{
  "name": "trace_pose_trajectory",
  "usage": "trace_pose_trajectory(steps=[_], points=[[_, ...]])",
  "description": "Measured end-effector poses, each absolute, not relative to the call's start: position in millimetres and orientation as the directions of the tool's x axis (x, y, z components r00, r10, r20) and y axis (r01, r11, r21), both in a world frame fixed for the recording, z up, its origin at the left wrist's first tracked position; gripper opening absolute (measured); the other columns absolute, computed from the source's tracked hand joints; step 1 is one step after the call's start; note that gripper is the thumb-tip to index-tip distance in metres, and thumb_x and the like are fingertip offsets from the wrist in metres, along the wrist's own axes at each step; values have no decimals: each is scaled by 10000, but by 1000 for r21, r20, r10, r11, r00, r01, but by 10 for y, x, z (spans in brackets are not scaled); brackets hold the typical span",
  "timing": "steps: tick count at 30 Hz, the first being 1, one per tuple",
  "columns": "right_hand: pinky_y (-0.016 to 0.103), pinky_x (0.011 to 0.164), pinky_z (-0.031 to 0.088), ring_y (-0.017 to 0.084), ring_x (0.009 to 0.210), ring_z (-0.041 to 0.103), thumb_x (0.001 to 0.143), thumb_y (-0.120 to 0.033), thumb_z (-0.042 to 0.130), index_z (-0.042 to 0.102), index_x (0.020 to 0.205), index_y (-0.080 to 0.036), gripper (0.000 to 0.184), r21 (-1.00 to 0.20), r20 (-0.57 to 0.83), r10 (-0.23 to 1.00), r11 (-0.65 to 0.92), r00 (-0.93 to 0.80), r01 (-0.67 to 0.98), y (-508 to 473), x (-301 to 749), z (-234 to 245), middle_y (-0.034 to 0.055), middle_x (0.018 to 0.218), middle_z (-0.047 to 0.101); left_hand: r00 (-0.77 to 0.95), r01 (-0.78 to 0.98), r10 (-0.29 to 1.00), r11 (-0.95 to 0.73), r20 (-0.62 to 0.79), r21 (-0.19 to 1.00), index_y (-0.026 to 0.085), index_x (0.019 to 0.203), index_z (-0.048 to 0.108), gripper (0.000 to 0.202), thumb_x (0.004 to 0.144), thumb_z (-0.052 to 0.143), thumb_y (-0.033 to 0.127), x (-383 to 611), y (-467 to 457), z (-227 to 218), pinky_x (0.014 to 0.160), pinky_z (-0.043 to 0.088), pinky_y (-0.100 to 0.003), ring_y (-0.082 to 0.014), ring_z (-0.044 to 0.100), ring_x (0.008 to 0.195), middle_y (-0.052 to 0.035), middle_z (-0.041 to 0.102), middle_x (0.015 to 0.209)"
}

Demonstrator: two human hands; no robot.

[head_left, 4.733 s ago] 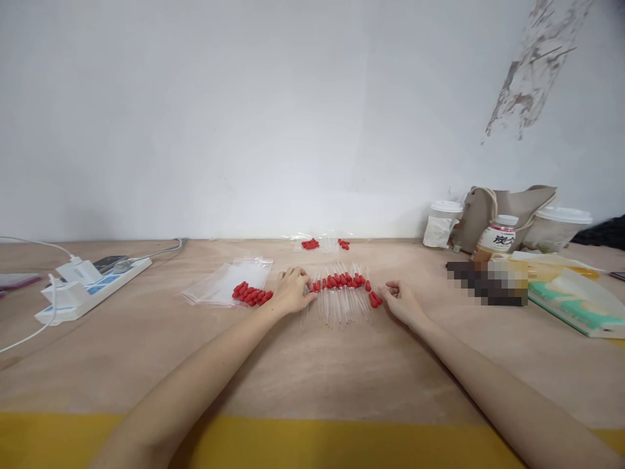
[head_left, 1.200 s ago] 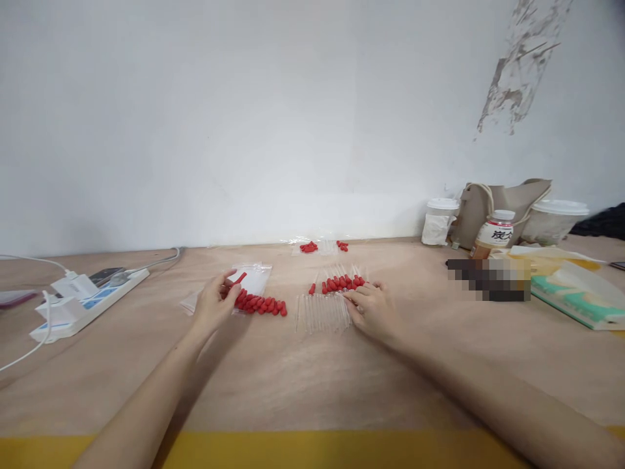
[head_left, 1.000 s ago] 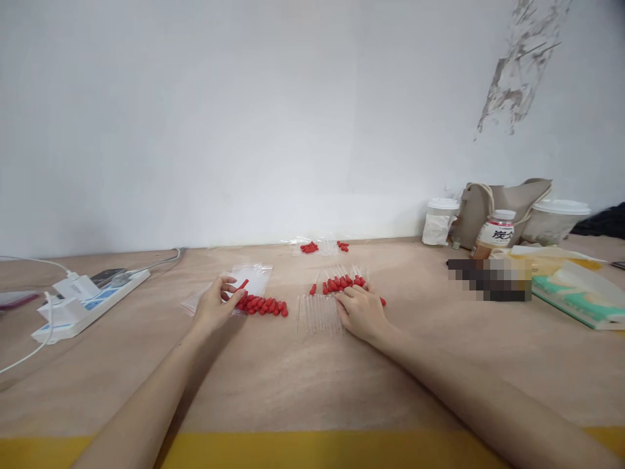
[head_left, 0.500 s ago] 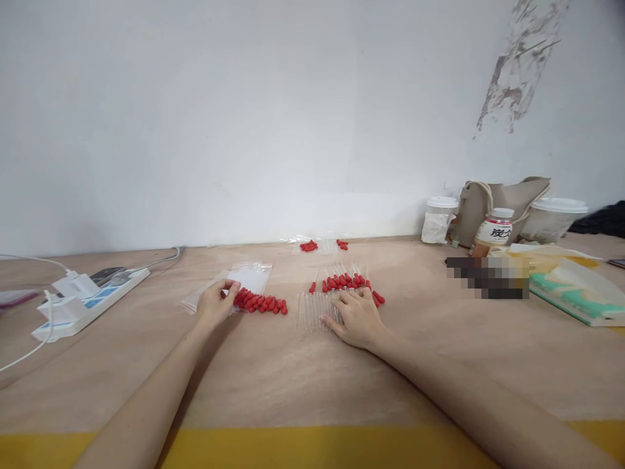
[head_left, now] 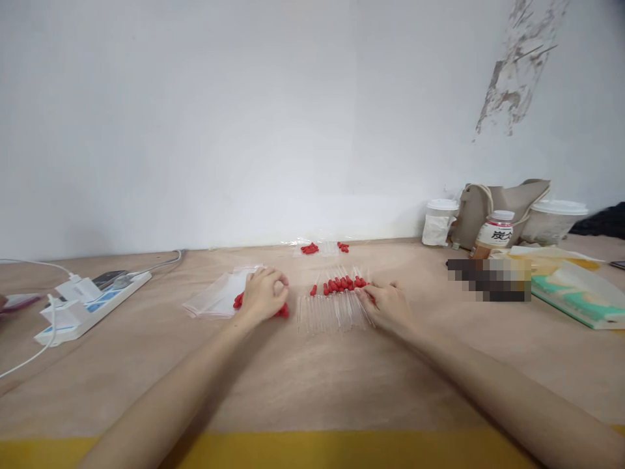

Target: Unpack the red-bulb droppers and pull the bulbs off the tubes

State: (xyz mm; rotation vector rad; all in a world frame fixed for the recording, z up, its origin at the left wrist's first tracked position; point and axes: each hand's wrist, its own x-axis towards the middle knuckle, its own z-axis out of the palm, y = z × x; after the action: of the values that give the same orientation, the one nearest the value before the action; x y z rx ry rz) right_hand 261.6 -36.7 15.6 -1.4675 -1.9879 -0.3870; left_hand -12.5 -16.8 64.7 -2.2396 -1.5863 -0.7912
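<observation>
My left hand is curled over a heap of loose red rubber bulbs next to a clear plastic bag; what its fingers pinch is hidden. A row of clear glass dropper tubes lies on the brown paper in the middle. Behind it stands a row of droppers with red bulbs fitted. My right hand rests with bent fingers on the right end of the tube row, touching the tubes and a red bulb there.
A white power strip with plugs and cables sits at the left. Near the wall lies a small bag of red bulbs. At the right stand paper cups, a beige bag, a bottle and a green book.
My left hand moved right from the bag onto the heap of red bulbs and curled shut. My right hand slid from the middle of the tube row to its right end.
</observation>
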Motion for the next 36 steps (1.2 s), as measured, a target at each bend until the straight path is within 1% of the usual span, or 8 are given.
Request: trace_pose_trajectory(steps=[6, 10, 13, 18, 23, 26, 31, 36], points=[[298, 717, 240, 128, 672, 533, 815, -478, 413, 636, 895, -223, 348, -132, 691, 678, 459, -250, 879, -510, 2709, 96, 29, 775, 608, 205, 974, 931, -225, 302, 32, 208, 710, 641, 230, 700, 484, 376, 399, 107, 593, 852, 287, -412, -262, 508, 945, -70, 636, 883], [327, 752, 260, 195, 826, 515, 636, -645, 525, 514, 1132, -232, 645, -53, 632, 647, 586, -427, 809, -638, 2552, 120, 68, 949, 570, 147, 986, 966, -159, 214, 42, 173, 636, 652, 335, 681, 483, 459, 519, 212, 586, 854, 294, -433, -307, 533, 934, -130, 655, 824], [337, 747, 269, 203, 833, 499, 590, -684, 534, 454, 1191, -217, 765, -34, 595, 642, 621, -484, 783, -683, 2428, 113, 71, 945, 554, 105, 992, 981, -115, 162, 57, 162, 599, 648, 325, 674, 491, 437, 549, 266, 558, 835, 320, -422, -314, 560, 903, -146, 664, 763], [338, 748, 271, 203, 840, 505, 652, -644, 519, 441, 1199, -221, 695, -16, 612, 643, 592, -461, 806, -609, 2418, 59, 79, 961, 559, 56, 993, 988, -70, 141, 99, 161, 555, 630, 270, 677, 493, 359, 538, 367, 463, 782, 348, -421, -296, 600, 784, -136, 661, 684], [317, 734, 273, 189, 802, 534, 651, -661, 517, 525, 1103, -223, 629, -51, 680, 629, 554, -377, 831, -500, 2481, -21, 59, 892, 591, 48, 986, 974, -82, 222, 147, 182, 526, 603, 352, 740, 422, 395, 357, 247, 540, 765, 328, -430, -271, 585, 759, -86, 635, 627], [304, 725, 282, 173, 771, 544, 706, -614, 500, 574, 1022, -222, 509, -98, 728, 615, 529, -302, 843, -475, 2502, -45, 43, 842, 602, 122, 972, 925, -185, 361, 146, 191, 595, 605, 283, 746, 434, 359, 182, 19, 594, 785, 301, -417, -251, 548, 857, -60, 634, 743], [329, 768, 304, 193, 867, 531, 780, -487, 485, 533, 1086, -196, 425, -153, 832, 530, 500, -162, 852, -503, 2495, -31, 76, 935, 586, 451, 842, 638, -537, 624, -58, 186, 687, 592, 145, 749, 483, 260, -35, -411, 460, 797, 265, -393, -189, 526, 825, -38, 609, 811], [390, 866, 292, 229, 985, 483, 718, -511, 556, 523, 1112, -206, 499, -10, 864, 399, 623, -306, 782, -615, 2392, 13, 90, 1046, 554, 514, 749, 419, -644, 748, -154, 197, 705, 598, 99, 757, 528, 245, -45, -605, 229, 791, 262, -380, -161, 533, 767, -14, 631, 776]])
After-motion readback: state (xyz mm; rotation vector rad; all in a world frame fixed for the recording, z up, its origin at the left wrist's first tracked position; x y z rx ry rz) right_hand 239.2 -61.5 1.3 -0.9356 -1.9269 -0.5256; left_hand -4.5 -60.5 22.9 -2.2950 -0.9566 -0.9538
